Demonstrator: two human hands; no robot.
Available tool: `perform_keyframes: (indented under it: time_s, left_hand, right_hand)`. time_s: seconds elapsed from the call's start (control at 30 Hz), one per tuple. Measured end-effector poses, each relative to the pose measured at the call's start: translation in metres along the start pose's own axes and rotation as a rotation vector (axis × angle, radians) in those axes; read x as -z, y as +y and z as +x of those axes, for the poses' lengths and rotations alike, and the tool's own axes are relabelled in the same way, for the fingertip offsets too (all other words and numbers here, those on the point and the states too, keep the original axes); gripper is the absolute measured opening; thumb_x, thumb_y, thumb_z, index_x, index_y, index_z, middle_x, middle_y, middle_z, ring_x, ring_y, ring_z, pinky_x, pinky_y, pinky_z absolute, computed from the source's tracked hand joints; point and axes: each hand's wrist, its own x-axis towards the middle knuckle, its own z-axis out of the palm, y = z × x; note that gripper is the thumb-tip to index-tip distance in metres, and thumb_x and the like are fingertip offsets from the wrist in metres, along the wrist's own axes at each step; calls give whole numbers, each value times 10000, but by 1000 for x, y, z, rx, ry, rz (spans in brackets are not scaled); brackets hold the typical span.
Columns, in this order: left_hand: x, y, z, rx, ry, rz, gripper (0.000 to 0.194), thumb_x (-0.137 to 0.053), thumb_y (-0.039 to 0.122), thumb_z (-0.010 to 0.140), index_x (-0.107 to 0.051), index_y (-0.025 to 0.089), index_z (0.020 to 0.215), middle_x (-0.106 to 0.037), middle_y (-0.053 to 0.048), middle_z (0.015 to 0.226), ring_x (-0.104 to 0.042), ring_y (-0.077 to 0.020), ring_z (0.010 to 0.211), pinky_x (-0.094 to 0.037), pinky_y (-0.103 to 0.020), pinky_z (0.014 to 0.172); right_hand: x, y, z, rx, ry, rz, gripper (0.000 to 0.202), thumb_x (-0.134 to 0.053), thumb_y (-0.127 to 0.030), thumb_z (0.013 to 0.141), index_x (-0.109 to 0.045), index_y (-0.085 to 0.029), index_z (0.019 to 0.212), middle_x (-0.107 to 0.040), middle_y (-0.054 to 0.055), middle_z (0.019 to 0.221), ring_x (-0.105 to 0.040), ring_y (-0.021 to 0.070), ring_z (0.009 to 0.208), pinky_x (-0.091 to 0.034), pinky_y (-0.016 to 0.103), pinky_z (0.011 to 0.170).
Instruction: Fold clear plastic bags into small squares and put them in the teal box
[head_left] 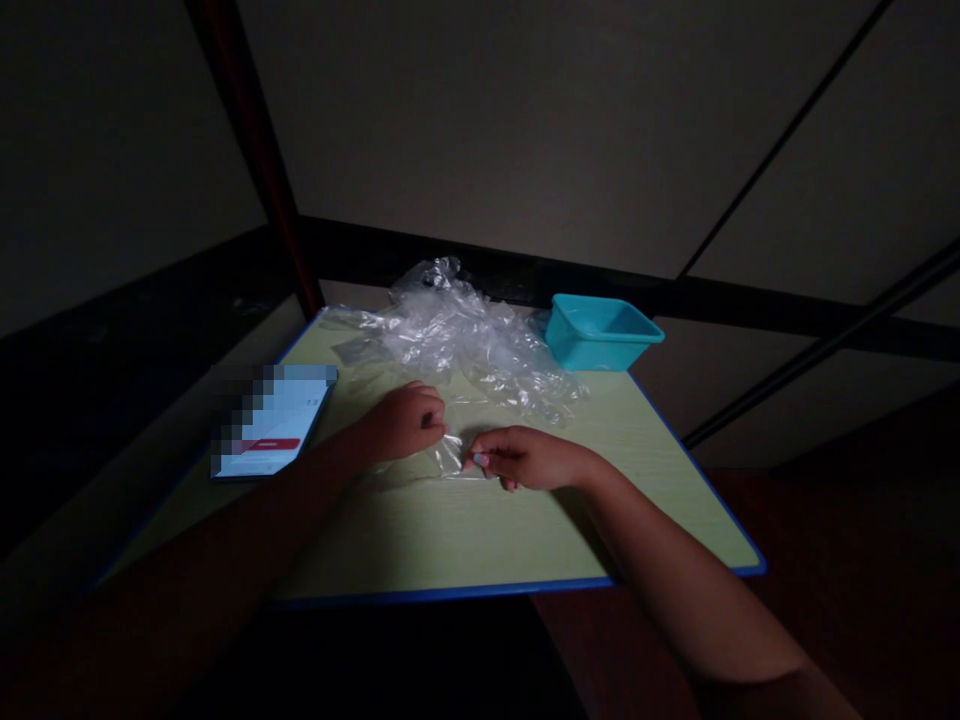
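A thin clear plastic bag [448, 455] lies near the middle of the table, between my two hands. My left hand [407, 420] is curled closed at the bag's left side, its fingers resting on the plastic. On the right, my right hand [517, 457] pinches the bag's near right part between thumb and fingers. Just beyond both hands is a heap of crumpled clear plastic bags [457, 330], spread across the far part of the table.
The pale green table [660, 500] has a blue edge. A turquoise basket [600, 350] stands at its far right corner. A lit phone or tablet [277, 415] lies at the left. Wall panels rise behind the table.
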Motion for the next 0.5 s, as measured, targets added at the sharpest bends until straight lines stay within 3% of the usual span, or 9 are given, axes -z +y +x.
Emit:
perform_keyframes:
  time_s: [0.3, 0.4, 0.5]
  left_hand:
    - [1, 4, -1, -18, -29, 53, 153, -519, 193, 697, -406, 194, 594, -468, 1, 657, -441, -167, 699, -338, -286, 680]
    - [6, 14, 0, 2, 120, 10, 186, -580, 250, 675, -399, 204, 686, -472, -13, 747, -439, -187, 756, -355, -296, 680]
    - [14, 31, 0, -79, 271, -116, 231, -590, 306, 714, -382, 205, 712, -473, -21, 792, -442, -182, 781, -374, -306, 713]
  right_hand:
    - [-2, -4, -1, 68, 124, 93, 210, -406, -215, 927, -595, -133, 969, -501, -29, 693, -427, 46, 465, -353, 178, 451]
    - [-3, -2, 2, 48, 110, 99, 225, -389, -247, 937, -581, -133, 969, -506, -24, 699, -449, 53, 458, -368, 188, 452]
    - [-4, 0, 4, 42, 115, 96, 199, -389, -240, 930, -560, -139, 909, -492, -33, 672, -429, 54, 452, -356, 188, 448]
